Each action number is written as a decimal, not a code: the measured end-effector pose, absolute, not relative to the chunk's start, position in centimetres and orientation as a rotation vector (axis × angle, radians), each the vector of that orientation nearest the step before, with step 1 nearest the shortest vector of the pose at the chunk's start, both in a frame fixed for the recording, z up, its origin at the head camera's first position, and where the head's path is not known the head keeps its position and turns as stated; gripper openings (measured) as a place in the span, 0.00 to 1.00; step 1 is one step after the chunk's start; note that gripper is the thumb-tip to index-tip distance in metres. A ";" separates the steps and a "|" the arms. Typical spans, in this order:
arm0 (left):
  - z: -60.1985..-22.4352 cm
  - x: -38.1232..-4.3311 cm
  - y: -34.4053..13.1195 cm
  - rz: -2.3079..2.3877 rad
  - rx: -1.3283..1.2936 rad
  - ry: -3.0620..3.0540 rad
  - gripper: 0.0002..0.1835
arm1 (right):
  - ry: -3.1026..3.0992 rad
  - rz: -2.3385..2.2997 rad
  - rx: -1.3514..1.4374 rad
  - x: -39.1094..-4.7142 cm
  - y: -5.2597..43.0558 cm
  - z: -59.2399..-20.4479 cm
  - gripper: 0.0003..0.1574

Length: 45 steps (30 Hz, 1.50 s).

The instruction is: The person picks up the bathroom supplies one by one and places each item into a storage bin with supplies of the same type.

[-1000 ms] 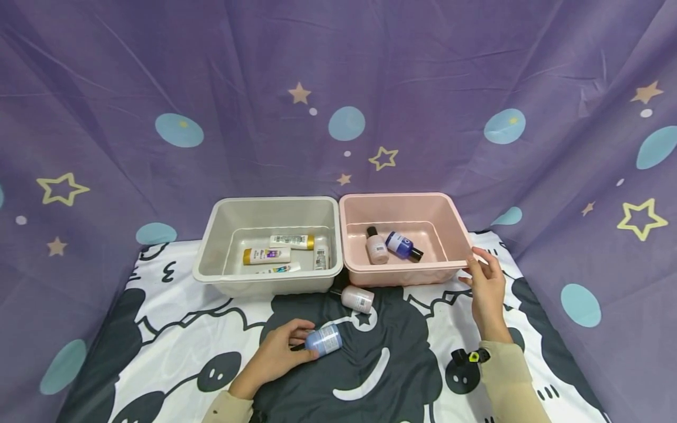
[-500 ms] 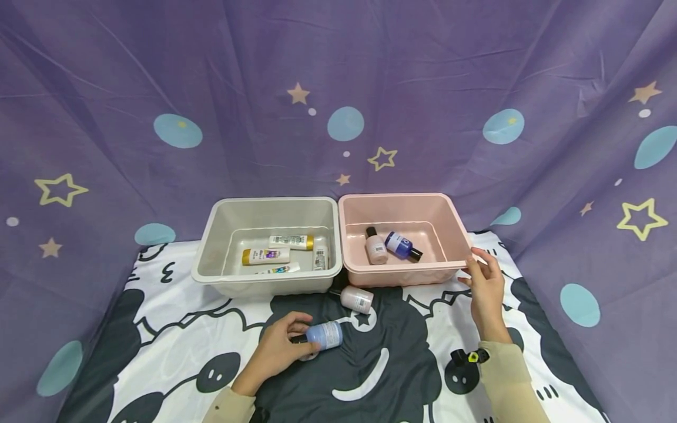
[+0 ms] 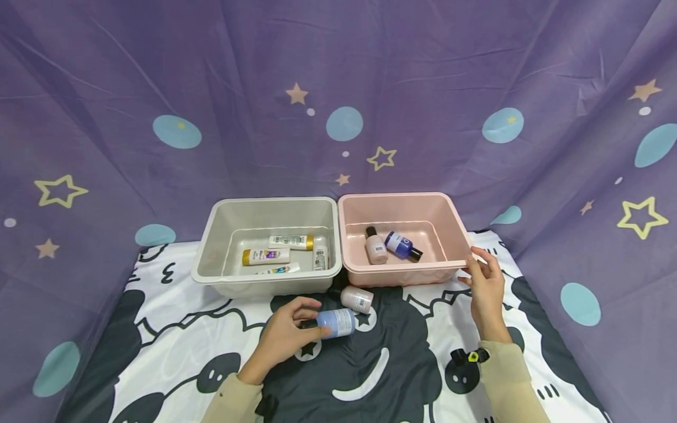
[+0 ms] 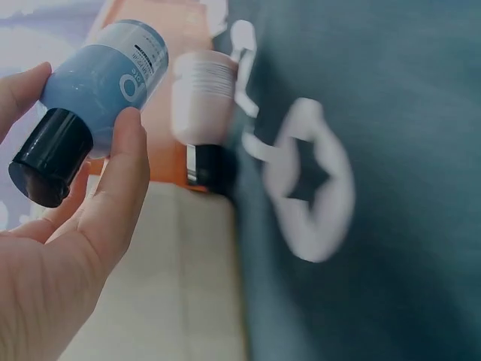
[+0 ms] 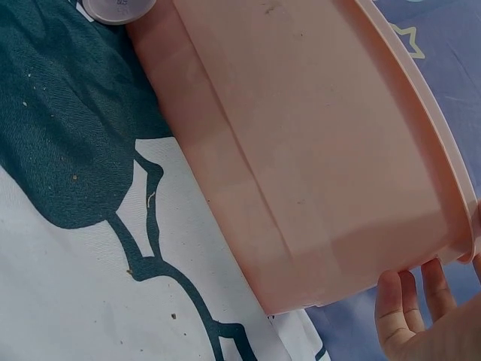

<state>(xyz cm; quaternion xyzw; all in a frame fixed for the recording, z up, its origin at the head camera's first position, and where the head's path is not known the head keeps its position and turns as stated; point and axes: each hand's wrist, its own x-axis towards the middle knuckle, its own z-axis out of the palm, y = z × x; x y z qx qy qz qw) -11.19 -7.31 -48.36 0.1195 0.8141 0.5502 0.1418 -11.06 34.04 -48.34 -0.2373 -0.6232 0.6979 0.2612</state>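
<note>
My left hand [image 3: 285, 335] pinches a small blue bottle [image 3: 337, 323] with a black cap between thumb and fingers, holding it above the cloth. In the left wrist view the blue bottle [image 4: 105, 79] is tilted, its cap toward my palm. Just beyond it a pale pink bottle [image 3: 357, 299] lies on its side in front of the bins, its dark cap toward the grey bin. My right hand [image 3: 486, 294] grips the front right corner of the pink bin [image 3: 402, 276]. The right wrist view has its fingertips [image 5: 389, 289] against the bin's side, below the rim.
Left of the pink bin stands a grey bin [image 3: 275, 286] with several small tubes, some yellow-capped. Inside the pink bin lie another pale pink bottle [image 3: 376, 249] and a dark blue bottle [image 3: 400, 244]. A patterned cloth [image 3: 391, 352] covers the table; a purple curtain [image 3: 254, 147] hangs behind.
My left hand has moved forward and to the right with the blue bottle, toward the pale pink bottle on the cloth. My right hand has stayed at the pink bin's corner.
</note>
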 end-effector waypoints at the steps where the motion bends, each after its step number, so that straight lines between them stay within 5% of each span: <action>1: -47.9 -11.3 -7.1 1.595 0.355 2.339 0.27 | -1.686 1.888 -0.642 -11.0 34.0 -48.3 0.22; 29: -37.1 -21.5 1.9 1.733 0.686 2.186 0.27 | -1.679 1.886 -0.667 -11.3 34.2 -48.3 0.19; 45: -36.7 -29.2 10.8 1.519 0.647 2.315 0.28 | -1.690 1.879 -0.651 -11.4 34.5 -48.5 0.19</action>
